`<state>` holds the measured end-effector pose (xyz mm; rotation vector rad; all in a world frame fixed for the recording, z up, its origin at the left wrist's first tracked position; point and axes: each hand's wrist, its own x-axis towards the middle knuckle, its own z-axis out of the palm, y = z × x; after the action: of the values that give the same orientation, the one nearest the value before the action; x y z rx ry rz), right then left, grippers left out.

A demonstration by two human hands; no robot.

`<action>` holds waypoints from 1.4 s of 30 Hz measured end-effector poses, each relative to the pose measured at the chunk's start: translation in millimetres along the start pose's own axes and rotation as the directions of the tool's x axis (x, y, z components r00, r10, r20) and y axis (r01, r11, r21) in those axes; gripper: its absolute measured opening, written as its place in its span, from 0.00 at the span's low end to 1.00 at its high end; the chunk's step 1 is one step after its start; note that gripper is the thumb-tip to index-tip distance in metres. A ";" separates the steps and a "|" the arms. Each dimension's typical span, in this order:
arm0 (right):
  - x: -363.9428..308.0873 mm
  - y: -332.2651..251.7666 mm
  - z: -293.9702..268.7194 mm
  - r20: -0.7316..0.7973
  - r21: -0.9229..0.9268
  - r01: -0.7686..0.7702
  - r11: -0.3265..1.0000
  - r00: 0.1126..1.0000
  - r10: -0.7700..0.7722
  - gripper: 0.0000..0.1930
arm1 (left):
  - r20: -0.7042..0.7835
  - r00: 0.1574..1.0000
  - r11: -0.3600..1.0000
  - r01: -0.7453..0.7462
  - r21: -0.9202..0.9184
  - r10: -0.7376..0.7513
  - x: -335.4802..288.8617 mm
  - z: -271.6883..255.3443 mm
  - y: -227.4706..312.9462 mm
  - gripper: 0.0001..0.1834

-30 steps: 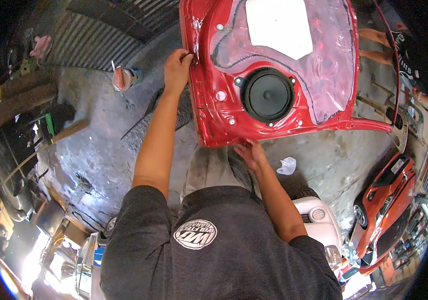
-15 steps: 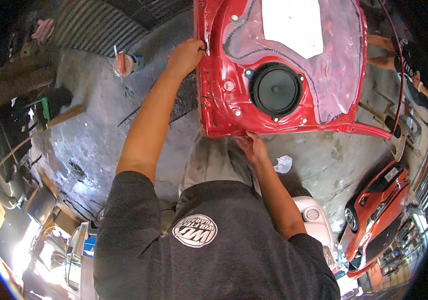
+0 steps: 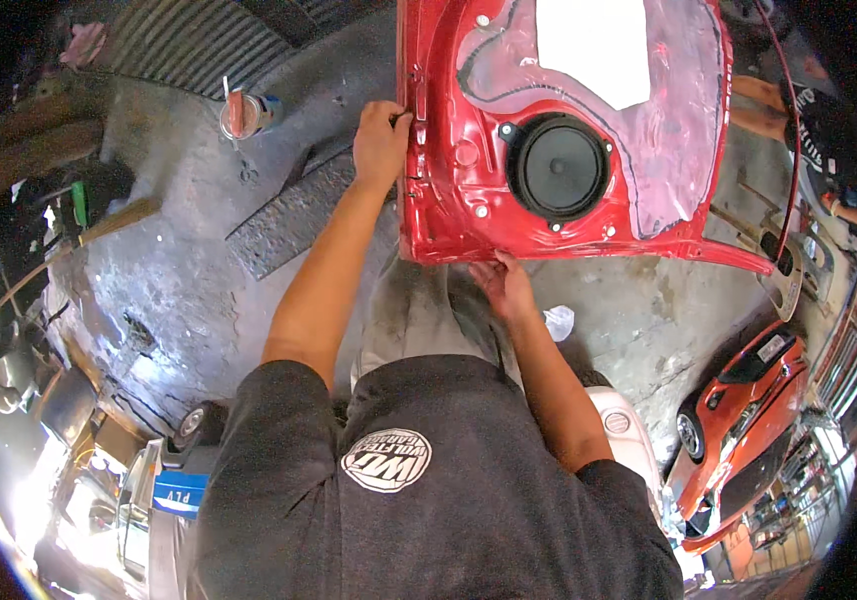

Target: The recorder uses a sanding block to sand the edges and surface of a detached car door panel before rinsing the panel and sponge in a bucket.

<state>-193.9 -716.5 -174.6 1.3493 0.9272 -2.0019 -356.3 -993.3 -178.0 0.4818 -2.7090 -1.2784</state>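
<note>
A red car door [image 3: 439,195] stands upright in front of me, its inner side facing me. It carries a round black speaker [image 3: 560,167], a clear plastic sheet [image 3: 679,150] edged with dark sealant, and a white panel [image 3: 599,50]. My left hand [image 3: 383,142] is closed on the door's left edge, its fingertips hidden against the metal. At the bottom edge, below the speaker, my right hand [image 3: 506,287] grips from underneath with curled fingers. Several pale fasteners dot the red metal around the speaker.
Another person's forearms [image 3: 759,105] reach the door's right side. A tin [image 3: 249,116] and a dark flat slab [image 3: 279,225] lie on the floor to the left. An orange car [image 3: 749,430] is at the lower right, and a crumpled white piece [image 3: 559,322] lies beyond my right forearm.
My left hand has slid a little down the door's left edge. The door appears slightly higher and more to the right in view. My right hand stays at the bottom edge.
</note>
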 end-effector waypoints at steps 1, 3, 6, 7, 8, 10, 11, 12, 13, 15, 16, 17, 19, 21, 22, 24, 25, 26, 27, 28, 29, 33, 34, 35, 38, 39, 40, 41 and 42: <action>0.7 0.5 -1.6 0.089 -0.027 0.033 0.999 0.996 -0.031 0.12 | 0.047 0.999 1.000 0.008 0.005 -0.009 -4.0 -1.8 0.6 0.10; 1.5 2.4 -4.5 0.029 -0.013 0.018 1.000 0.999 -0.018 0.10 | 0.088 0.996 1.000 0.022 0.017 -0.023 -12.5 -11.5 5.1 0.10; 2.3 6.0 -8.2 0.079 0.006 0.050 0.999 0.996 -0.051 0.08 | 0.148 0.989 0.999 0.017 0.034 -0.021 -10.0 -24.2 16.9 0.11; 2.8 7.1 -8.8 0.057 -0.006 0.045 0.999 0.997 -0.045 0.08 | 0.139 0.990 1.000 -0.009 0.002 0.009 -5.5 -25.0 20.0 0.11; 3.4 8.1 -9.2 0.064 -0.008 0.050 0.999 0.997 -0.050 0.08 | 0.142 0.990 1.000 0.022 -0.009 -0.021 -0.1 -23.5 22.5 0.10; 4.2 9.8 -9.0 0.069 -0.024 0.058 0.998 0.996 -0.057 0.08 | 0.171 0.984 0.998 -0.054 0.035 0.047 7.6 -16.7 24.2 0.11; 4.3 10.3 -8.4 0.034 0.019 0.053 0.998 0.998 -0.054 0.09 | 0.193 0.972 0.987 -0.149 0.065 0.135 10.5 -12.2 23.8 0.11; 4.2 10.6 -7.1 0.004 0.055 0.088 0.995 0.996 -0.089 0.09 | 0.210 0.976 0.991 -0.078 0.110 0.053 10.9 -9.0 22.2 0.11; 3.8 10.6 -6.0 0.010 0.055 0.045 0.997 0.999 -0.046 0.09 | 0.211 0.977 0.993 -0.059 0.102 0.036 10.7 -6.0 20.8 0.12; 2.7 10.3 -3.0 -0.011 0.149 0.038 0.988 0.999 -0.037 0.11 | 0.212 0.977 0.994 -0.044 0.100 0.022 11.9 -3.4 18.8 0.13; 2.2 10.1 -1.7 -0.008 0.152 0.039 0.988 0.999 -0.038 0.11 | 0.255 0.966 0.987 0.004 0.158 -0.045 14.7 -3.7 18.6 0.14; 2.0 10.1 -0.6 -0.023 0.159 0.046 0.986 0.999 -0.042 0.11 | 0.331 0.933 0.970 0.063 0.234 -0.140 18.3 -4.5 18.9 0.15; 2.4 11.1 -0.4 -0.042 0.161 0.061 0.985 0.998 -0.055 0.11 | 0.384 0.917 0.964 0.005 0.264 -0.110 30.1 -7.0 20.8 0.15; 3.4 13.1 -2.2 0.029 0.094 0.102 0.990 0.994 -0.105 0.12 | 0.491 0.871 0.971 -0.138 0.197 0.024 39.0 -10.5 21.8 0.15; 4.1 14.3 -3.5 0.019 0.092 0.057 0.994 0.998 -0.059 0.12 | 0.490 0.871 0.972 -0.130 0.197 0.017 38.7 -11.5 21.5 0.15; 6.4 16.6 -6.0 -0.026 0.088 0.095 0.992 0.995 -0.093 0.14 | 0.426 0.901 0.975 -0.015 0.221 -0.083 31.3 -13.0 19.6 0.14; 7.7 17.4 -7.4 0.012 0.112 0.077 0.991 0.997 -0.079 0.14 | 0.443 0.894 0.979 -0.035 0.202 -0.059 18.1 -11.4 18.7 0.14; 9.3 18.0 -8.1 0.007 0.109 0.085 0.990 0.996 -0.087 0.13 | 0.331 0.943 0.987 -0.077 0.139 0.027 -0.6 -9.2 17.4 0.13; 10.5 18.2 -9.1 0.000 0.106 0.095 0.990 0.995 -0.095 0.13 | 0.258 0.962 0.990 -0.112 0.082 0.088 -13.1 -7.5 17.0 0.12; 11.8 18.3 -9.6 -0.002 0.107 0.095 0.990 0.995 -0.095 0.13 | 0.210 0.972 0.989 -0.126 0.078 0.107 -24.2 -6.1 17.0 0.12; 12.3 18.2 -10.0 0.024 0.103 0.085 0.991 0.996 -0.088 0.13 | 0.185 0.980 0.991 -0.092 0.098 0.072 -33.7 -5.6 17.6 0.13; 10.2 16.7 -9.5 -0.018 0.090 0.094 0.992 0.996 -0.092 0.11 | 0.187 0.982 0.991 -0.025 0.129 0.001 -48.6 -11.4 21.6 0.13; 8.6 16.2 -9.1 -0.004 0.101 0.057 0.993 0.998 -0.057 0.11 | 0.207 0.978 0.990 -0.023 0.140 -0.006 -45.2 -13.7 21.1 0.14; 6.8 15.9 -8.4 -0.002 0.083 0.079 0.993 0.997 -0.079 0.11 | 0.233 0.971 0.985 0.017 0.170 -0.057 -42.6 -15.9 19.0 0.14; 2.9 14.6 -6.7 0.028 0.085 0.073 0.994 0.997 -0.076 0.10 | 0.242 0.957 0.987 0.145 0.071 -0.158 -33.3 -15.3 7.7 0.11; 2.3 14.1 -6.4 0.041 0.079 0.085 0.993 0.995 -0.088 0.10 | 0.149 0.983 0.993 0.101 0.054 -0.108 -27.8 -12.3 3.8 0.13; 2.1 13.8 -6.3 0.076 0.097 0.057 0.994 0.995 -0.064 0.10 | 0.062 0.997 0.998 0.047 0.036 -0.050 -29.3 -8.3 0.7 0.14; 2.2 13.6 -6.3 0.052 0.080 0.069 0.994 0.996 -0.073 0.11 | 0.053 0.997 0.998 0.052 0.040 -0.054 -33.8 -4.1 -0.9 0.14; 2.8 13.5 -6.6 0.028 0.050 0.112 0.992 0.993 -0.113 0.11 | -0.017 0.994 0.995 0.104 0.007 -0.104 -41.1 0.9 -0.6 0.16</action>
<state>-181.1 -719.7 -182.1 1.3152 0.9658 -2.1367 -317.6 -979.6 -177.5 0.6396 -2.7088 -1.2823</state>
